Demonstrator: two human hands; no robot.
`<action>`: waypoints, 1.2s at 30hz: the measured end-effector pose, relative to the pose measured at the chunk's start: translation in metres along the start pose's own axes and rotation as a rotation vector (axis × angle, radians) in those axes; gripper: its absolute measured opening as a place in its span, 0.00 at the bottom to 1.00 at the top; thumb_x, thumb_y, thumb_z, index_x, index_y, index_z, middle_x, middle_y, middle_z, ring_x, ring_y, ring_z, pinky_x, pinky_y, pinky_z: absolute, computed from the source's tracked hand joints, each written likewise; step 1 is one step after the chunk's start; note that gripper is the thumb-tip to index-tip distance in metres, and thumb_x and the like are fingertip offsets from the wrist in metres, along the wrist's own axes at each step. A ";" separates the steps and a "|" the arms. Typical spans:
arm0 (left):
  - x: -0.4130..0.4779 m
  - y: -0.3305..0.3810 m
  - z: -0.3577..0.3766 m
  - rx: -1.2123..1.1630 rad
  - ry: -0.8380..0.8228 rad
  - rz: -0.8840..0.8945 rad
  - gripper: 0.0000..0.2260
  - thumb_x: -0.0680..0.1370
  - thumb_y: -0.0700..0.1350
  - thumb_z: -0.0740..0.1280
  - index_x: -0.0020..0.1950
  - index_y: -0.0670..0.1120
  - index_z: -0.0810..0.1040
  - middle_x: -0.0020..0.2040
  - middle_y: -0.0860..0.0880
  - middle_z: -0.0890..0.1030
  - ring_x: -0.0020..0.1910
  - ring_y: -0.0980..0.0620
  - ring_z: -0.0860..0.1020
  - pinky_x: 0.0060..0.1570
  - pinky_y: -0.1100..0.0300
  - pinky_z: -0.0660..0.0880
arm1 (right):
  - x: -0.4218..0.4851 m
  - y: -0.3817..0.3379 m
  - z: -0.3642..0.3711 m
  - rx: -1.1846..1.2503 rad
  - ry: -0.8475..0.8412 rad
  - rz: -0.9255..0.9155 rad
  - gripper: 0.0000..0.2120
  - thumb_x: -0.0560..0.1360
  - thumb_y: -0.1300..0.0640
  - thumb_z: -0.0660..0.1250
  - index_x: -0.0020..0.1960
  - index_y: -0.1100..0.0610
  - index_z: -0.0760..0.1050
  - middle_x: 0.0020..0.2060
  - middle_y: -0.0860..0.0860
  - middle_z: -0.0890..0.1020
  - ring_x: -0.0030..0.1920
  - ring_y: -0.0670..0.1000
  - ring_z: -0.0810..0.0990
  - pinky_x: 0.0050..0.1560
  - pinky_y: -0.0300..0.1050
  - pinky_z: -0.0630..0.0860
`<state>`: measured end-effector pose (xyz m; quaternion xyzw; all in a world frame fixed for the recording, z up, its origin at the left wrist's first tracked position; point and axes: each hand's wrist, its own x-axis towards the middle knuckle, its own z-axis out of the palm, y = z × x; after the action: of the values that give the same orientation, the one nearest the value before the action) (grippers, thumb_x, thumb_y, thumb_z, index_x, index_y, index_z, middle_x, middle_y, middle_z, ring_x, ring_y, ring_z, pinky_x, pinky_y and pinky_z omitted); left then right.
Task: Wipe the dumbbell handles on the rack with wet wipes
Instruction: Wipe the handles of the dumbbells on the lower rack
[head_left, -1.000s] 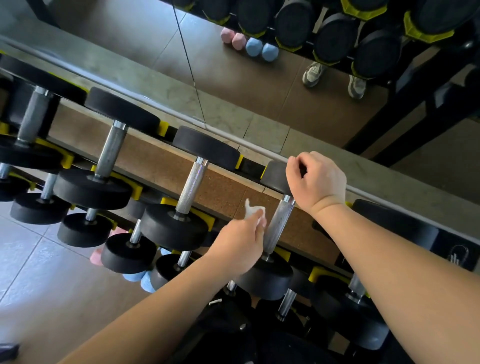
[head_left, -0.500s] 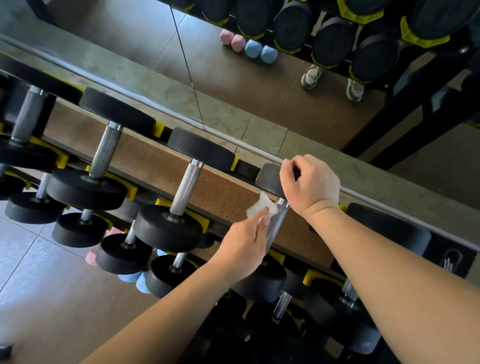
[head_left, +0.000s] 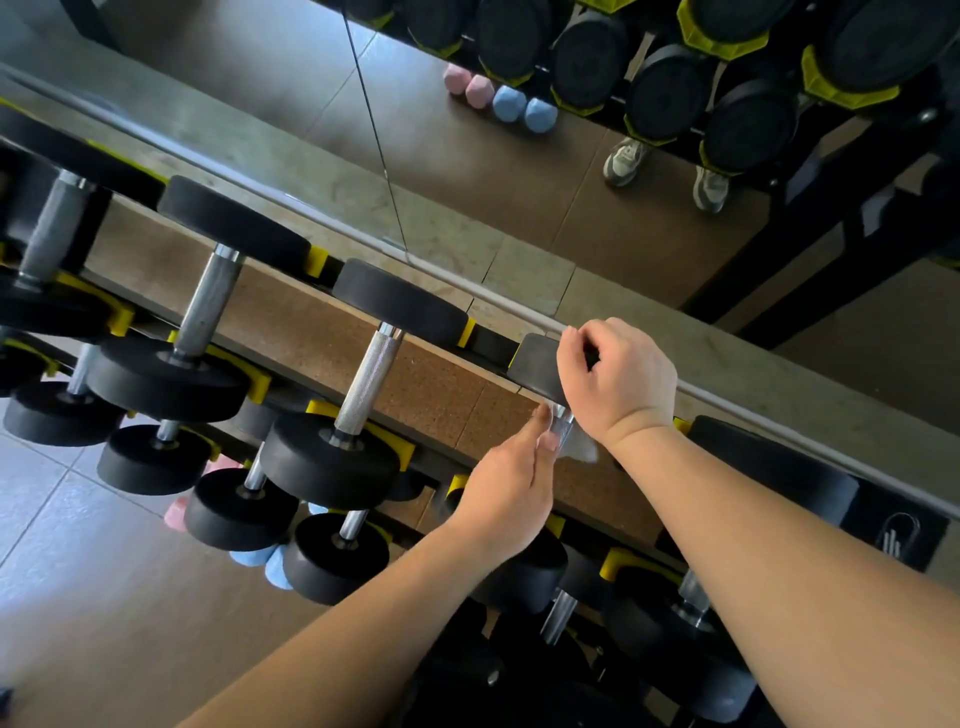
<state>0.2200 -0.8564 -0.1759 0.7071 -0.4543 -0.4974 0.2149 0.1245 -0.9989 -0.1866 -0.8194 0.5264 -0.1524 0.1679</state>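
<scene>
Knurled steel dumbbell handle (head_left: 561, 428): left hand (head_left: 509, 488) clasps white wet wipe (head_left: 582, 450) around it, so twist fully; right hand (head_left: 618, 379) grips adjoining black head (head_left: 537, 366).

Wall mirror (head_left: 249, 57) behind, with a vertical seam (head_left: 375, 135). Grey ledge (head_left: 535, 280) along its base. Cork-brown mat (head_left: 322, 332) below. Floor (head_left: 93, 613) is large grey-brown tiles. Light dim.

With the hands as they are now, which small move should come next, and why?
Probably slide the left hand and its wet wipe down the handle toward the near head. The wipe sits at the handle's far end, and the right hand grips the far head, steadying it.
</scene>
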 end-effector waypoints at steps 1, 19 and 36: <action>-0.010 -0.004 -0.006 0.033 0.004 0.059 0.26 0.87 0.58 0.47 0.84 0.52 0.58 0.78 0.53 0.70 0.70 0.54 0.75 0.67 0.65 0.69 | 0.000 0.000 0.000 0.002 0.000 -0.003 0.19 0.82 0.41 0.54 0.39 0.47 0.75 0.33 0.45 0.76 0.34 0.47 0.74 0.31 0.38 0.70; -0.025 -0.004 -0.036 0.018 0.065 -0.229 0.18 0.88 0.57 0.48 0.53 0.50 0.73 0.44 0.49 0.81 0.42 0.53 0.80 0.40 0.57 0.76 | 0.000 -0.004 -0.001 0.018 0.018 0.017 0.20 0.82 0.42 0.54 0.37 0.49 0.75 0.32 0.45 0.75 0.34 0.48 0.73 0.31 0.42 0.73; -0.052 0.018 0.000 0.229 0.136 0.015 0.17 0.88 0.51 0.52 0.75 0.49 0.69 0.58 0.50 0.82 0.54 0.55 0.80 0.54 0.60 0.77 | -0.002 -0.008 -0.003 0.055 0.022 0.041 0.19 0.82 0.43 0.57 0.38 0.49 0.76 0.33 0.45 0.76 0.35 0.48 0.75 0.33 0.42 0.77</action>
<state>0.2077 -0.8210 -0.1361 0.7556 -0.4976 -0.3919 0.1668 0.1291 -0.9948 -0.1808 -0.8019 0.5404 -0.1726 0.1876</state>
